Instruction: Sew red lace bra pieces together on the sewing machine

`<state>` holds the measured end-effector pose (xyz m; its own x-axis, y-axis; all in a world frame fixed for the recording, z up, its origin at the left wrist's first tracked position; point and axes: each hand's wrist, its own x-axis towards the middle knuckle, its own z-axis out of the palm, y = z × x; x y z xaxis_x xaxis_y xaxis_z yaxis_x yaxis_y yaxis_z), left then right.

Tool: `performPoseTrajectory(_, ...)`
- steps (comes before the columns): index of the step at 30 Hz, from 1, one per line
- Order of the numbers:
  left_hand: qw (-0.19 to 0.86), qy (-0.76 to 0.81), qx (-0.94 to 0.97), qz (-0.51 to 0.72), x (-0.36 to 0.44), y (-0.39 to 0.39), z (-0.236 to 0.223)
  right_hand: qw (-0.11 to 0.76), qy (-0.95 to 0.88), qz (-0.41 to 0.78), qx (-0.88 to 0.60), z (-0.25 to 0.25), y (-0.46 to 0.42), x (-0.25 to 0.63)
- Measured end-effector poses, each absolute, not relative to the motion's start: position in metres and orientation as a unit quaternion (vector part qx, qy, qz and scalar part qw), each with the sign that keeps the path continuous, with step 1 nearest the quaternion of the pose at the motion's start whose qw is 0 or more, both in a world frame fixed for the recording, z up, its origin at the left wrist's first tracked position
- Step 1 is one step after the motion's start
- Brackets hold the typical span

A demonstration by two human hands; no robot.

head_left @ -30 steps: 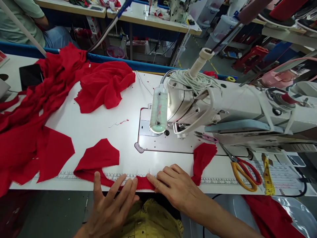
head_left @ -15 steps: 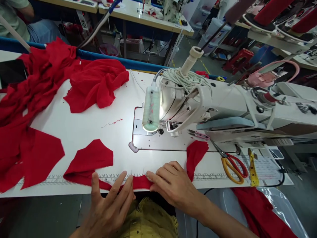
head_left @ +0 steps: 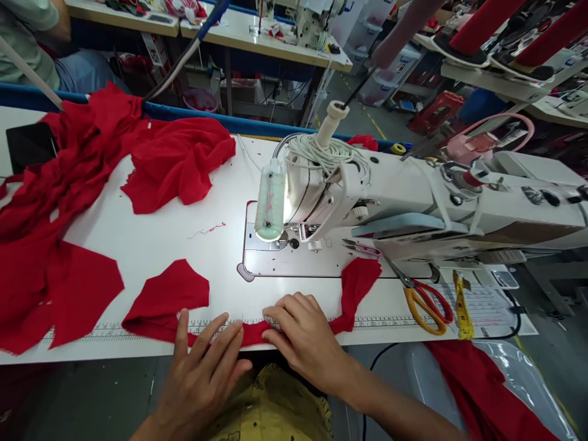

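A red fabric piece (head_left: 253,334) lies along the table's front edge, folded into a narrow strip between my hands, over a printed ruler scale (head_left: 390,322). My left hand (head_left: 204,367) rests on the strip with its fingers stretched out and spread. My right hand (head_left: 305,340) has its thumb and forefinger pinched on the strip; the fabric under the palm is hidden. The wider left end of the piece fans out beyond my left fingers, while the other end reaches up toward the sewing machine (head_left: 316,177).
Thread snips (head_left: 362,247) and orange-and-red-handled scissors (head_left: 425,300) lie at the right, near a yellow tape measure (head_left: 463,309). Heaped red fabric (head_left: 87,165) covers the left side, beside a black phone (head_left: 30,147). A clear plastic bin (head_left: 528,373) stands at the lower right. A person (head_left: 27,55) sits opposite.
My right hand has shifted slightly left along the strip, and its fingers have drawn in closer. More of the strip shows to its right. The camera view has shifted slightly.
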<state>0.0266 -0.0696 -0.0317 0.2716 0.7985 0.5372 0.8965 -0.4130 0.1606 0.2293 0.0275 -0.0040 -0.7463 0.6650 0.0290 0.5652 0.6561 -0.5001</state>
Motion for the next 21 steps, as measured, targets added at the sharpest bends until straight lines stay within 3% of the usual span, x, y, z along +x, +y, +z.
performPoseTrajectory(7,-0.045,-0.638,-0.704,-0.310,0.023,-0.065,-0.032,0.172,-0.857,0.357,-0.331,-0.002,0.028,0.221)
performPoseTrajectory(14,-0.391,-0.627,-0.584,-0.335,0.022,-0.029,0.006,0.283,-0.688,0.544,-0.389,0.015,0.043,0.221)
performPoseTrajectory(21,-0.470,-0.609,-0.535,-0.349,0.020,-0.018,0.024,0.218,-0.558,0.719,-0.353,0.017,0.062,0.215)
